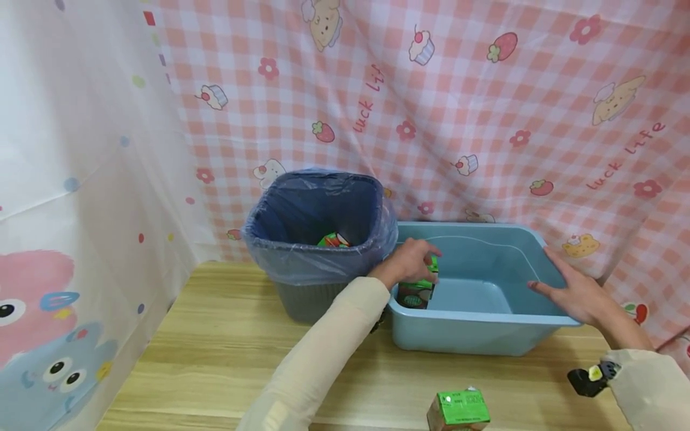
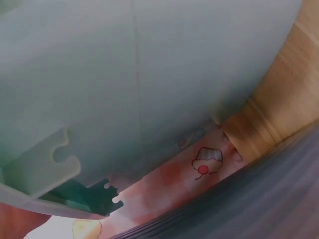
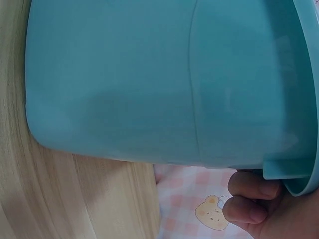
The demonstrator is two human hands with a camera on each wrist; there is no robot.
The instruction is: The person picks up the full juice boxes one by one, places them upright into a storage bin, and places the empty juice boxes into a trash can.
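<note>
A light blue plastic tub [image 1: 485, 335] stands on the table. My left hand [image 1: 406, 261] reaches over its left end, thumb and fingers around the top of a green and brown drink carton [image 1: 415, 298] inside; the hand hides part of that carton. At the tub's right end, my right hand [image 1: 579, 293] grips the rim, thumb inside and curled fingers [image 3: 244, 209] under the lip outside. A similar green-topped drink carton [image 1: 460, 410] sits on the table in front of the tub, cut off by the frame.
A grey bin [image 1: 312, 299] with a translucent bag over its rim stands left of the tub; a green and red packet [image 1: 335, 240] lies inside. The wooden table [image 1: 215, 335] ends at a checked curtain [image 1: 458, 90] behind and a white curtain at left.
</note>
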